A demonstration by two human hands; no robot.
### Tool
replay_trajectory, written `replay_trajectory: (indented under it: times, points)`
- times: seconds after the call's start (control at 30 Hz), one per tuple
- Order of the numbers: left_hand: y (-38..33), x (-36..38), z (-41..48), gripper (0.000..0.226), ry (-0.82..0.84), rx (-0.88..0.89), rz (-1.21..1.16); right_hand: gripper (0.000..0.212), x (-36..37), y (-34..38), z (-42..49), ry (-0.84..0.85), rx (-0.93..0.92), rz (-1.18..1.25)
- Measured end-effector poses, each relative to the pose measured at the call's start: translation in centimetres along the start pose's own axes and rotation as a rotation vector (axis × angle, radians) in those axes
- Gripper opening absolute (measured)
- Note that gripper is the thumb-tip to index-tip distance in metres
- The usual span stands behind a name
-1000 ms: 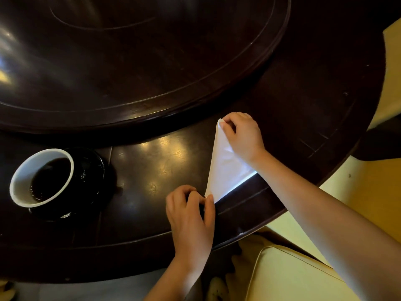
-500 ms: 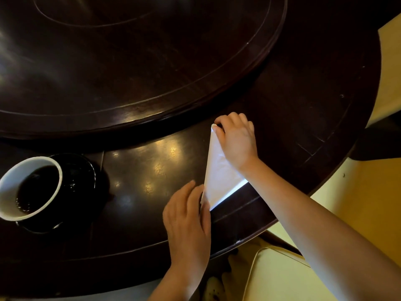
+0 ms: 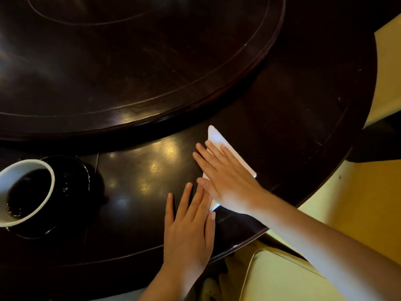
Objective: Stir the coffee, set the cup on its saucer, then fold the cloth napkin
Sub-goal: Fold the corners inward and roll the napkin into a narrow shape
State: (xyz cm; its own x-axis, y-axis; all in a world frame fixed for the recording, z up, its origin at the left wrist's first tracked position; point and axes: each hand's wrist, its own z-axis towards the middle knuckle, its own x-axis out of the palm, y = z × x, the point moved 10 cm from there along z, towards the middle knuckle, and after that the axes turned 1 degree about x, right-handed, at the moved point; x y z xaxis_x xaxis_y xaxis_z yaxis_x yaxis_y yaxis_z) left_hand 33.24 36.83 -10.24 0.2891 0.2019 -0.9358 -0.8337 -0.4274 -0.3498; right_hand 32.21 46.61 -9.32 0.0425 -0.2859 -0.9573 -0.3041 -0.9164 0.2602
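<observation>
The white cloth napkin (image 3: 219,139), folded into a narrow triangle, lies on the dark wooden table (image 3: 141,177) near its front edge. My right hand (image 3: 225,179) lies flat on top of it with fingers spread, hiding most of the cloth. My left hand (image 3: 188,227) rests flat on the table, its fingertips touching the napkin's near corner. At the far left a white-lined cup (image 3: 26,192) of dark coffee stands on a black saucer (image 3: 73,177). No spoon is in sight.
A large raised turntable (image 3: 138,61) of dark wood fills the table's centre behind the napkin. A pale yellow cushioned seat (image 3: 282,276) sits below the table edge at the lower right, with yellow floor beyond.
My right hand let go of the napkin's far tip and now lies flat across the cloth. My left hand's fingers flattened out at the near corner. The view shifted, so the cup sits further left.
</observation>
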Motion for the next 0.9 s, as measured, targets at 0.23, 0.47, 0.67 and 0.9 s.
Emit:
replay_trajectory:
  times: [0.23, 0.47, 0.67, 0.9]
  points:
    - [0.2, 0.4, -0.2, 0.050, 0.065, 0.058, 0.068, 0.070, -0.2, -4.1, 3.3, -0.038, 0.110, -0.082]
    - [0.3, 0.6, -0.8, 0.053, 0.136, 0.103, 0.094, 0.068, -1.1, -6.5, 5.2, -0.072, 0.140, -0.011]
    - [-1.5, -3.4, 4.4, 0.051, -0.088, -0.016, -0.052, 0.062, -1.6, -6.1, 4.9, -0.146, 0.131, -0.019]
    - [-1.9, 1.5, 6.4, 0.065, 0.014, -0.130, 0.106, 0.051, -1.6, -6.2, 4.6, -0.111, 0.128, 0.035]
